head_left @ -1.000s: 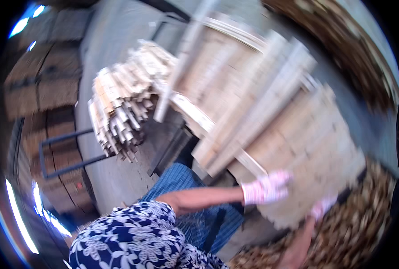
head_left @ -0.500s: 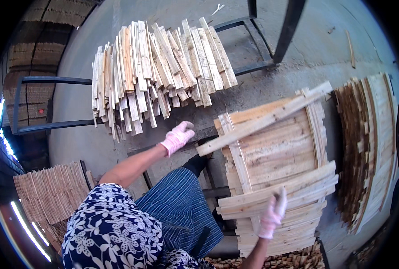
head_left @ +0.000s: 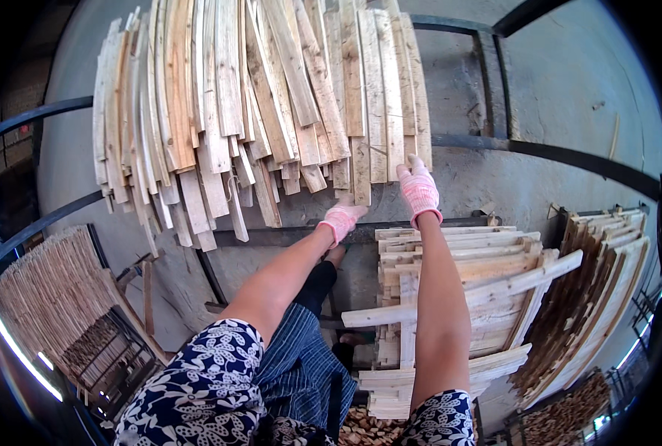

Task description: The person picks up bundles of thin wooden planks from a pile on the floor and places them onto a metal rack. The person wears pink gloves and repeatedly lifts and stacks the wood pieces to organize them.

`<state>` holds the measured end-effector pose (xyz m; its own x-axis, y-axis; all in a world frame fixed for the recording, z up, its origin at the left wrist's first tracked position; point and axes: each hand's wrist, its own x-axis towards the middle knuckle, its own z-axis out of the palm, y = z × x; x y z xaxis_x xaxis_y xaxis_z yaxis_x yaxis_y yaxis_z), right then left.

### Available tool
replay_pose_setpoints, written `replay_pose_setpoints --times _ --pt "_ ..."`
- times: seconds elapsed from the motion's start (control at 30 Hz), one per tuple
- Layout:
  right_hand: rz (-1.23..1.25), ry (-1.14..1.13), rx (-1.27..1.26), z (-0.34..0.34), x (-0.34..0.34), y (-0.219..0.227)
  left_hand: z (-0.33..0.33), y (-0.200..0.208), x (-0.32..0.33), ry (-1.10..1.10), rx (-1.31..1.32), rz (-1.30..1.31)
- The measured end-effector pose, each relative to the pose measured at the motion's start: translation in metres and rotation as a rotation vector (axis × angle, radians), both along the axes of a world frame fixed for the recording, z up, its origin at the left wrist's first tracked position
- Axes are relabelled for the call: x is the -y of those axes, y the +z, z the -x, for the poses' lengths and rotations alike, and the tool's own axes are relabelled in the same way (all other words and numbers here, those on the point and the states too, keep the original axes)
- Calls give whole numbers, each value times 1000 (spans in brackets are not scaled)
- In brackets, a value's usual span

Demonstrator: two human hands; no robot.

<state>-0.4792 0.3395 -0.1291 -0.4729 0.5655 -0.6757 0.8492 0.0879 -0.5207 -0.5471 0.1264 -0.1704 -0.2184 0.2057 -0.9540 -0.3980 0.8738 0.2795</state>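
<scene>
Both of my hands wear pink-and-white knit gloves and reach forward to the near ends of a large pile of pale wooden slats (head_left: pixel 227 82). My left hand (head_left: pixel 343 221) is at the lower end of one slat (head_left: pixel 361 171), fingers stretched out, their tips partly hidden. To its right, my right hand (head_left: pixel 420 190) has extended fingers touching the end of another slat (head_left: pixel 391 97). Neither hand is visibly closed round the wood. Below my right forearm lies a slatted wooden panel (head_left: pixel 487 256), with a loose slat (head_left: pixel 494 289) lying slantwise across it.
A dark metal frame (head_left: pixel 569 154) supports the slat pile and reaches out to both sides. Stacked panels (head_left: pixel 606 297) lean at the right. Bundled wood pieces (head_left: pixel 48 286) stand at the left, and cut wood ends (head_left: pixel 372 427) lie below the panel.
Both hands have moved forward to the slat pile. My right hand has left its place over the panel, and the view has shifted nearer the pile. The slantwise slat stays on the panel.
</scene>
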Motion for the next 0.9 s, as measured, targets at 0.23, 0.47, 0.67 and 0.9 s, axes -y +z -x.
replay_pose_setpoints --times 0.23,0.47,0.67,0.9 --pt "20 -165 271 80 23 -33 -31 -45 -44 386 -28 163" --pt "328 -414 -195 62 30 -37 -2 2 -63 -283 99 -153" --pt "164 -170 142 68 0 -48 -15 27 -114 -1301 -96 -656" --pt "302 -478 -157 45 10 -66 121 66 -120 -413 -674 -331"
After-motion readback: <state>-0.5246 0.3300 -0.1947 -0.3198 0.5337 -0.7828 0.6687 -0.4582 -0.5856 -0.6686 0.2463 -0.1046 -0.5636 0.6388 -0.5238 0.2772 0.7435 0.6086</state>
